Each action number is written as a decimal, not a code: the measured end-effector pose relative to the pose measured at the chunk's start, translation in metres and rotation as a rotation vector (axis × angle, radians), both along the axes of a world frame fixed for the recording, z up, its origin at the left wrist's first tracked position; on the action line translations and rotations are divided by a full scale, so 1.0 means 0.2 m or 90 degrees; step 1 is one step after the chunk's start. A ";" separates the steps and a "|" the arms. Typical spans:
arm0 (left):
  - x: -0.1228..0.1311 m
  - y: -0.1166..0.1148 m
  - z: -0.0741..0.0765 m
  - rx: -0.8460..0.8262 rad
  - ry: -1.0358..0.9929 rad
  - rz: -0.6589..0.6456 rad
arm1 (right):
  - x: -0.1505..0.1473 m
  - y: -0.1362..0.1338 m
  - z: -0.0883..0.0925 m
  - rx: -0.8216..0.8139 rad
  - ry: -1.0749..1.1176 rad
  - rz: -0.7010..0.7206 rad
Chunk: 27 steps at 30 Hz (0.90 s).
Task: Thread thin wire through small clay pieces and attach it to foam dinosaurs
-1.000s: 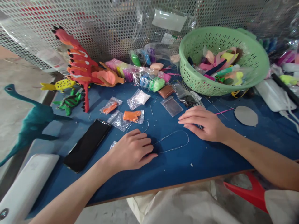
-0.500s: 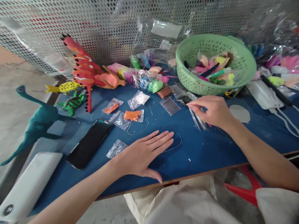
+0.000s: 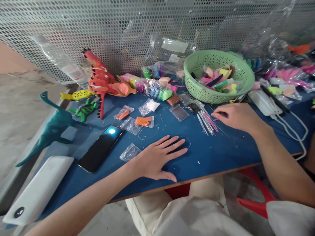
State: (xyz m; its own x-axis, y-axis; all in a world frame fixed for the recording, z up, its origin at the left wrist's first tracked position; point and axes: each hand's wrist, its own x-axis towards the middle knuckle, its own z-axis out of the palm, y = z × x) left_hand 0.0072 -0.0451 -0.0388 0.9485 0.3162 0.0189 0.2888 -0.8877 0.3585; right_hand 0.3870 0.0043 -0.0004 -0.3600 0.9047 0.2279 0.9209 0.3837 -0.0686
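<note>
My left hand (image 3: 159,159) lies flat on the blue table with its fingers spread, over part of a thin wire loop (image 3: 189,143). My right hand (image 3: 237,116) is closed, thumb and forefinger together; what they pinch, if anything, is too small to make out. Just left of its fingertips lies a bundle of thin metal wires (image 3: 204,121) with pink plastic tools (image 3: 211,123) among them. A small bag of orange clay (image 3: 144,121) and a bag of white clay (image 3: 149,107) sit beyond my left hand. Near my left wrist is a crumpled clear bag (image 3: 130,152).
A green basket (image 3: 192,87) of colourful clay stands at the back right. To the left are a phone (image 3: 98,152), a white power bank (image 3: 39,190) and clay dinosaurs, one teal (image 3: 52,124), one red-orange (image 3: 100,83). A white charger (image 3: 263,101) with cables lies right.
My right hand has shifted right, off the wire bundle, uncovering the pink tools. My left hand's fingers have spread wider. A light spot now shows on the phone screen, and the view has shifted.
</note>
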 end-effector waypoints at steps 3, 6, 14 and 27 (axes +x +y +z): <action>0.00 0.00 0.00 -0.005 -0.016 0.008 | 0.09 -0.10 0.00 -0.175 -0.048 -0.052; 0.01 -0.02 0.00 0.000 -0.024 0.028 | 0.16 -0.18 -0.01 -0.314 -0.060 -0.085; 0.04 -0.07 0.00 0.028 -0.023 0.060 | 0.13 -0.22 -0.05 -0.423 -0.016 -0.132; 0.03 -0.08 0.02 -0.012 -0.053 0.062 | 0.38 -0.57 0.04 -0.321 -0.039 -0.162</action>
